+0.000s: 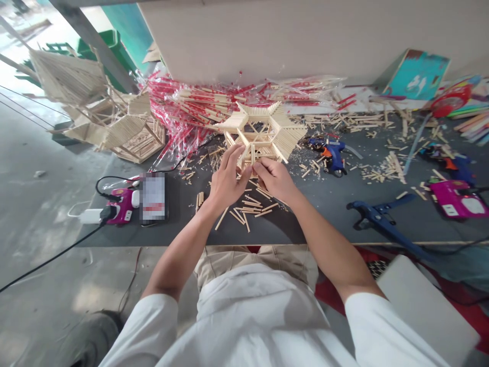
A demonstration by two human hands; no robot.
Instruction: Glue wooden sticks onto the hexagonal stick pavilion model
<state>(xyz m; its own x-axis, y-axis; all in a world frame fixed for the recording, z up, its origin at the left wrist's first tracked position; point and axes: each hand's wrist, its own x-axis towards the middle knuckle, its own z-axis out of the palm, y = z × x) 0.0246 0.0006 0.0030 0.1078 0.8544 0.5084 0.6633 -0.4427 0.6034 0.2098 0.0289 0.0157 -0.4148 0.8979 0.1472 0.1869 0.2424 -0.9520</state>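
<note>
A model built of pale wooden sticks (282,138), with flared ribbed panels around an open six-sided frame, stands on the dark table. My left hand (227,177) grips its near left corner, the fingers reaching over the frame and the thumb at the front. Right beside that thumb, my right hand (275,178) has its fingers pinched at a small upright stick (252,153) on the near side. The fingertips partly hide the contact. Below both hands lie several loose short wooden sticks (250,206).
A larger stick-built model (126,127) stands at left. Behind are plastic-wrapped red-tipped sticks (198,102). Blue glue guns (332,155) and a dark-blue cutter-like tool (382,221) lie right. A phone (154,199) and a magenta power adapter (121,205) with cords are at left.
</note>
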